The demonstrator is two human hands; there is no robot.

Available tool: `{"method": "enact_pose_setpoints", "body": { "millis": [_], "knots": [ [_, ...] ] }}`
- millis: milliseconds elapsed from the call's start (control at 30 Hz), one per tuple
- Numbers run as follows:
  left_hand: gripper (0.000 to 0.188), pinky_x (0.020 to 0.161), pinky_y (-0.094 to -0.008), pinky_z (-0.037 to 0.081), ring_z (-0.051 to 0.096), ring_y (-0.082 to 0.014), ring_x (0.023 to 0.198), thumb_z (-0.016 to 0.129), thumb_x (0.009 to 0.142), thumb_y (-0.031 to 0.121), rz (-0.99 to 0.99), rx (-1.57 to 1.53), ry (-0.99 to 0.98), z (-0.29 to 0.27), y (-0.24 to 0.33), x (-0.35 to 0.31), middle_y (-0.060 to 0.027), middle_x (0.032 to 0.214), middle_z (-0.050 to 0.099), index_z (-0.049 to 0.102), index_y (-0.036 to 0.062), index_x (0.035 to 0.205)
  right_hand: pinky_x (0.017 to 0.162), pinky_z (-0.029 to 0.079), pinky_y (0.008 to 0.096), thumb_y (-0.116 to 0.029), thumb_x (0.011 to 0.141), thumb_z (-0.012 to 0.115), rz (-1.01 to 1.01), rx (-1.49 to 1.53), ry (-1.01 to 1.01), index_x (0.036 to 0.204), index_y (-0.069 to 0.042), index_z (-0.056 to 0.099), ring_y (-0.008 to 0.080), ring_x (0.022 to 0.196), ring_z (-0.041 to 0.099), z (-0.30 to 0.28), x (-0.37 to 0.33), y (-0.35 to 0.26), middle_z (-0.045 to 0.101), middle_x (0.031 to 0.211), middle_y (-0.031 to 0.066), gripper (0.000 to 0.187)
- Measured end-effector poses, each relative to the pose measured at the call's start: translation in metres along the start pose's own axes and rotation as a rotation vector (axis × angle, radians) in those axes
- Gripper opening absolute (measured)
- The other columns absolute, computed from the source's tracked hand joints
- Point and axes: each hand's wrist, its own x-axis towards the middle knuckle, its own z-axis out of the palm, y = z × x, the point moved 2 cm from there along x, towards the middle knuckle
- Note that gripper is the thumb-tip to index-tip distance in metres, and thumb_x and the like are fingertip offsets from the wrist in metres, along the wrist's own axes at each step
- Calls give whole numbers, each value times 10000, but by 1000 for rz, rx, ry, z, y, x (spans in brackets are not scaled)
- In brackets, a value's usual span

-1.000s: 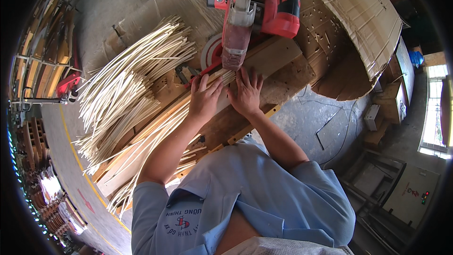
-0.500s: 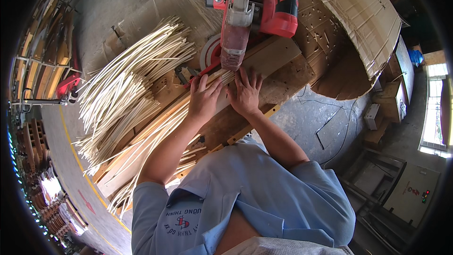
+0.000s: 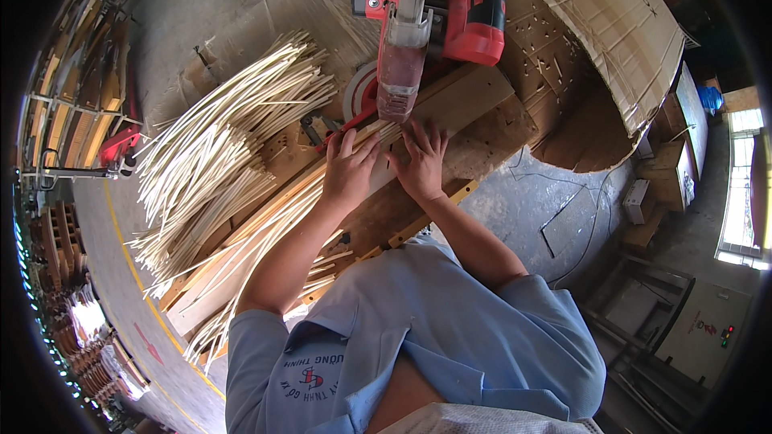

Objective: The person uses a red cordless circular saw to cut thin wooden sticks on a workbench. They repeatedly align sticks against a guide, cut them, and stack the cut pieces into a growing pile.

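Hardly anything had shifted. Seemingly to bunch the pale strips (image 3: pixel 297 202) at the saw (image 3: pixel 398 72), the left hand (image 3: pixel 349 169) lay over them (grip unclear) — the right hand (image 3: pixel 421 167), fingers spread, rested alongside.

thin pale sticks (image 3: pixel 291 207) lie slantwise, bunched near the red saw (image 3: pixel 401 60), splayed lower left.

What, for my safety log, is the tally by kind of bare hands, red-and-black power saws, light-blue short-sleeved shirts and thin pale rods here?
Bare left hand and right hand: 2
Red-and-black power saw: 1
Light-blue short-sleeved shirt: 1
Total: 4
Thin pale rods overlap too much to count, so they are left out.
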Motion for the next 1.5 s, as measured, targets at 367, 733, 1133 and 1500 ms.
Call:
{"method": "enact_pose_setpoints", "body": {
  "millis": [367, 733, 1133, 1500],
  "knots": [
    [392, 1151, -620, 333, 464, -383, 1351, 608, 891, 125, 4, 15, 4, 1, 0, 2, -9, 1463, 596, 714, 64, 1264, 1181, 234, 695, -306, 805, 824, -40, 63, 37, 1219, 4, 706, 456, 1423, 382, -1, 0, -1, 524, 1503, 123, 530],
    [395, 1153, -611, 334, 440, -381, 1363, 610, 875, 119, -19, 27, -19, -5, 5, 3, -9, 1453, 601, 716, 55, 1250, 1165, 211, 753, -272, 898, 723, -70, 61, 4, 1338, -25, 642, 447, 1423, 371, -2, -2, -4, 473, 1543, 91, 512],
    [406, 1135, -620, 350, 439, -414, 1366, 592, 890, 89, 60, 94, -3, -7, -3, -3, -21, 1481, 589, 707, 52, 1277, 1171, 228, 739, -220, 954, 640, -125, -153, -216, 1436, -107, 560, 352, 1493, 341, -8, 4, -18, 460, 1567, 54, 502],
    [441, 1181, -636, 309, 415, -385, 1406, 546, 936, 141, 51, 83, -119, -9, -5, 1, -24, 1520, 549, 665, 62, 1354, 1202, 195, 720, -206, 945, 622, -94, -192, -278, 1470, -78, 510, 323, 1522, 321, -9, 7, -22, 455, 1569, 86, 551]
  ]
}}
